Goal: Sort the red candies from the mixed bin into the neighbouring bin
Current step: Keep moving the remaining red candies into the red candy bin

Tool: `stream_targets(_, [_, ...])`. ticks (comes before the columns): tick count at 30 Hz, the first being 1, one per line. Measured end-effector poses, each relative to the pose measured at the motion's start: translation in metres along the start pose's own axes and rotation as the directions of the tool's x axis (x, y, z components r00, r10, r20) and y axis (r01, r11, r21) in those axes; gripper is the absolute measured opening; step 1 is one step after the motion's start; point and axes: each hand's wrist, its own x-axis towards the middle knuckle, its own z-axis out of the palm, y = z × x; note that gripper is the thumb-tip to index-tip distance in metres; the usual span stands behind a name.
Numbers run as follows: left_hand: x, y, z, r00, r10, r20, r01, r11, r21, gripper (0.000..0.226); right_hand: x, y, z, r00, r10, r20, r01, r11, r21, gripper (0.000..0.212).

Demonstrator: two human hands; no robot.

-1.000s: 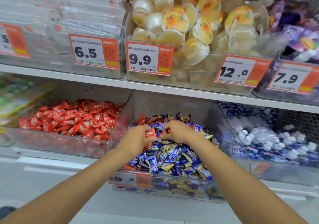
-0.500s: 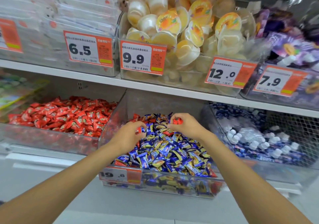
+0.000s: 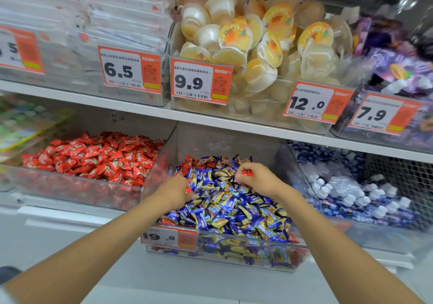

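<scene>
We cull the mixed bin (image 3: pixel 234 255).
Left grip (image 3: pixel 175 192) and right grip (image 3: pixel 257 181) each clasp red candies (image 3: pixel 247 173), probably batching for the neighbouring bin (image 3: pixel 70 192).

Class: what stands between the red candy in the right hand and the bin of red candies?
The clear bin wall separates the red candy in the right hand from the red bin; the left hand also lies between.
</scene>
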Motion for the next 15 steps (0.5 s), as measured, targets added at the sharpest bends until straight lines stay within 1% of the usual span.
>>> stream_targets(2, [-0.001,-0.002,0.001,1.000,0.018,0.007,-0.018,1.000,0.006,0.047,-0.009,-0.003,-0.004,1.000,0.001,-0.029,0.003,0.992,0.129,0.013])
stream_targets(3, [-0.002,-0.002,0.001,1.000,0.026,-0.001,-0.026,1.000,-0.007,0.044,-0.013,-0.005,-0.006,0.999,0.007,-0.044,0.003,0.973,0.229,0.013])
stream_targets(5, [-0.003,-0.002,0.003,0.999,0.030,-0.042,-0.032,0.998,-0.053,0.030,-0.020,-0.010,-0.009,0.998,0.030,-0.063,0.001,0.893,0.449,0.010])
stream_targets(7, [-0.004,-0.001,0.002,0.997,0.039,-0.071,-0.048,0.992,-0.118,0.014,-0.028,-0.015,-0.012,0.998,0.047,-0.049,-0.010,0.820,0.572,0.004])
stream_targets(8, [-0.005,-0.001,0.003,0.997,0.043,-0.070,-0.053,0.987,-0.154,0.023,-0.031,-0.018,-0.012,0.998,0.049,-0.037,-0.018,0.809,0.588,0.003])
stream_targets(9, [-0.004,-0.002,0.004,0.997,0.043,-0.059,-0.052,0.983,-0.178,0.037,-0.034,-0.019,-0.011,0.998,0.051,-0.026,-0.027,0.818,0.574,0.008])
stream_targets(10, [-0.005,-0.002,0.004,0.998,0.037,-0.054,-0.046,0.982,-0.186,0.047,-0.035,-0.020,-0.010,0.998,0.053,-0.017,-0.035,0.840,0.541,0.014])
stream_targets(11, [-0.005,-0.001,0.004,0.996,0.038,-0.079,-0.053,0.978,-0.201,0.047,-0.037,-0.020,-0.009,0.998,0.057,-0.013,-0.043,0.866,0.499,0.017])
stream_targets(12, [-0.007,0.000,0.002,0.992,0.037,-0.123,-0.065,0.971,-0.230,0.042,-0.039,-0.021,-0.008,0.998,0.060,-0.010,-0.049,0.885,0.462,0.017])
stream_targets(14, [-0.007,0.001,0.000,0.969,0.047,-0.241,-0.115,0.954,-0.277,0.026,-0.040,-0.021,-0.005,0.998,0.054,-0.010,-0.045,0.898,0.438,0.007])
stream_targets(15, [-0.006,0.002,-0.001,0.960,0.049,-0.275,-0.129,0.951,-0.282,0.021,-0.041,-0.021,-0.004,0.999,0.039,-0.017,-0.028,0.898,0.440,0.006])
